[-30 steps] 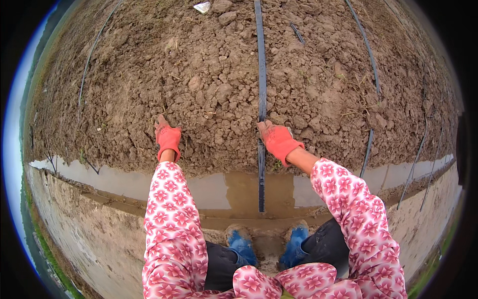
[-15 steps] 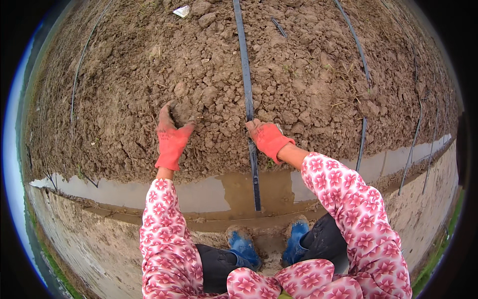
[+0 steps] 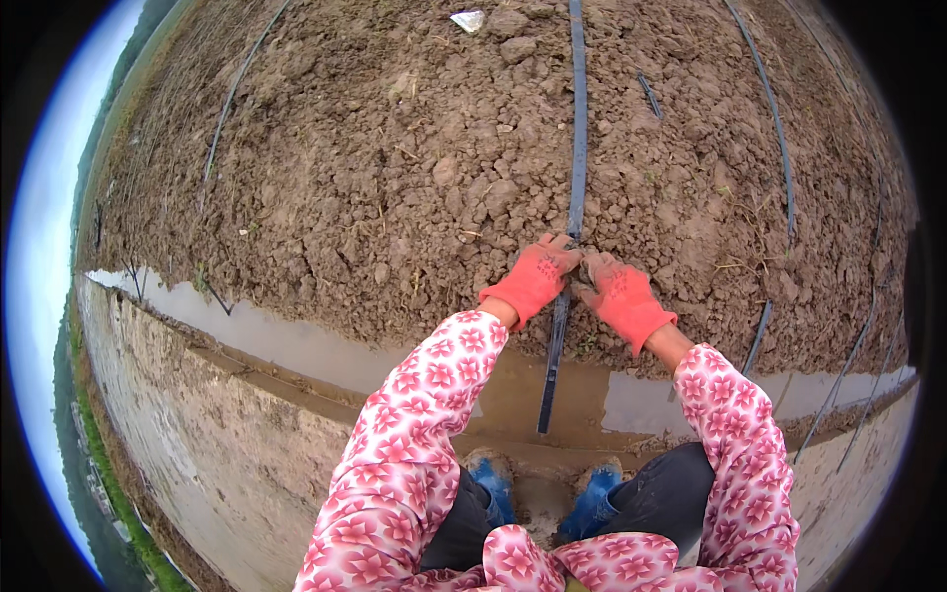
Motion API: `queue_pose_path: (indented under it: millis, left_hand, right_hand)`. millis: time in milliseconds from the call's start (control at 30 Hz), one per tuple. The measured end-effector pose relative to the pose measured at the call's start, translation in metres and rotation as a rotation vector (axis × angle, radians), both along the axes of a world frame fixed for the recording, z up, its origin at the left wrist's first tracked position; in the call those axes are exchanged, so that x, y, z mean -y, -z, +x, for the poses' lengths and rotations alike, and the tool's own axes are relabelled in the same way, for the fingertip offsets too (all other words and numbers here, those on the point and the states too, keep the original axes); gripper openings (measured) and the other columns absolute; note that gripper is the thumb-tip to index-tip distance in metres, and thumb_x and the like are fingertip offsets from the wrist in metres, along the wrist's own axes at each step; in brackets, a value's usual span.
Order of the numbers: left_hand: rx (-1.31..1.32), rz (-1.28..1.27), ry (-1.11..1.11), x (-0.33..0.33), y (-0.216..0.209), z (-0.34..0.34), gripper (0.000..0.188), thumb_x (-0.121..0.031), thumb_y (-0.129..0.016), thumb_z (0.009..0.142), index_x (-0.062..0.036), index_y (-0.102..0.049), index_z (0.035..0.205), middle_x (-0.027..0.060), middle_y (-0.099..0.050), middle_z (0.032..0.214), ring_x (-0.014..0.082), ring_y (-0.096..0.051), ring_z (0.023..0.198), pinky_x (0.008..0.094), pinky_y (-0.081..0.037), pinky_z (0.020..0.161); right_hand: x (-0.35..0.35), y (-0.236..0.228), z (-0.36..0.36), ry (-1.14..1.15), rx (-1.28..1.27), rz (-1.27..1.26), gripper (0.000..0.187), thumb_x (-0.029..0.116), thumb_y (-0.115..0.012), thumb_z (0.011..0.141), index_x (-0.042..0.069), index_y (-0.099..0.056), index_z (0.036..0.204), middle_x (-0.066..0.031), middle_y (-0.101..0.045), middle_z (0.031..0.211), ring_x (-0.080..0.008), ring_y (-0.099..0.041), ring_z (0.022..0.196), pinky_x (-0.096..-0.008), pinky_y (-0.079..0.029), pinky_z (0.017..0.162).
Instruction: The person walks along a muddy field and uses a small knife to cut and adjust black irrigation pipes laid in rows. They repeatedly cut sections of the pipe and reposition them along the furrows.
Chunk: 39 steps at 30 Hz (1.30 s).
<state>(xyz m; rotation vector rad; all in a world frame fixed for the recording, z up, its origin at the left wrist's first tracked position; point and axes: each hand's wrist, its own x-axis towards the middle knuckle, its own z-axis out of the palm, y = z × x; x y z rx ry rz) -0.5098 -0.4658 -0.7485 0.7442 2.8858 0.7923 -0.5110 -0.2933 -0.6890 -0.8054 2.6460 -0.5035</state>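
left hand [image 3: 536, 276]: fingers bent at the black strip [image 3: 578, 128], hold hidden, cannot tell. right hand [image 3: 625, 298]: curled just right of it, hold likewise unclear. black strip runs between hands, over soil [image 3: 395, 168] beyond. judged: best kept flat, untwisted.

White scrap [image 3: 468, 21]: far ahead of you, near the top edge of your view
Short black piece [image 3: 649, 96]: ahead of you to the right, lying aslant
Dark line [image 3: 238, 89]: running away on your left
Muddy water [image 3: 286, 328]: a band crossing in front of you
Concrete [image 3: 227, 424]: pale, stained, at your lower left
Grass [image 3: 120, 501]: green strip beyond the concrete
Sky [image 3: 51, 227]: pale, at your far left
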Motion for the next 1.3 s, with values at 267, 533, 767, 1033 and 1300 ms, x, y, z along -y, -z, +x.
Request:
queue_pose_path:
  millis: [267,533,767,1033,1300]
  left_hand:
    - [0.175,0.187,-0.137,0.004,0.007,0.001,0.071,-0.003,-0.060,0.062,-0.0105,-0.036,0.128,0.0152,-0.049,0.114,0.0346,-0.043,0.107,0.0395,-0.040,0.089]
    - [0.671,0.469,-0.235,0.052,-0.037,-0.009,0.063,-0.019,-0.068,0.071,-0.0059,-0.040,0.126,0.0179,-0.051,0.118,0.0286,-0.049,0.108,0.0335,-0.039,0.089]
    - [-0.068,-0.022,-1.135,0.228,-0.051,0.058,0.068,-0.034,-0.069,0.067,-0.0139,-0.041,0.127,0.0211,-0.041,0.127,0.0374,-0.038,0.118,0.0405,-0.032,0.098]
    - [0.628,-0.220,-1.240,0.347,-0.001,0.054,0.115,-0.040,-0.082,0.047,-0.0256,-0.014,0.138,0.0242,-0.007,0.141,0.0372,-0.021,0.128,0.0398,-0.029,0.101]
    - [0.689,-0.469,-1.125,0.341,0.001,0.039,0.110,-0.030,-0.084,0.048,-0.0215,-0.019,0.137,0.0256,-0.007,0.140,0.0369,-0.030,0.124,0.0386,-0.035,0.098]
  right_hand:
    - [0.031,0.060,-0.028,-0.151,-0.012,0.349,0.023,0.008,-0.058,0.072,0.001,-0.055,0.094,-0.0161,-0.061,0.087,-0.0295,-0.061,0.079,-0.0359,-0.051,0.060]
    - [0.044,0.013,-0.044,-0.094,0.370,0.484,0.044,0.024,-0.071,0.067,0.001,-0.050,0.099,-0.0187,-0.059,0.095,-0.0349,-0.057,0.089,-0.0391,-0.047,0.073]
    - [0.046,0.018,-0.032,-0.038,0.213,0.454,0.038,0.023,-0.070,0.069,-0.001,-0.051,0.091,-0.0194,-0.060,0.088,-0.0334,-0.059,0.083,-0.0374,-0.049,0.068]
    - [0.052,0.024,-0.031,-0.018,0.196,0.516,0.019,0.011,-0.061,0.071,0.000,-0.053,0.085,-0.0196,-0.060,0.082,-0.0350,-0.059,0.078,-0.0379,-0.049,0.063]
    - [0.051,0.037,-0.030,-0.009,0.103,0.492,0.012,0.007,-0.056,0.074,0.001,-0.057,0.084,-0.0178,-0.061,0.083,-0.0335,-0.061,0.078,-0.0373,-0.050,0.062]
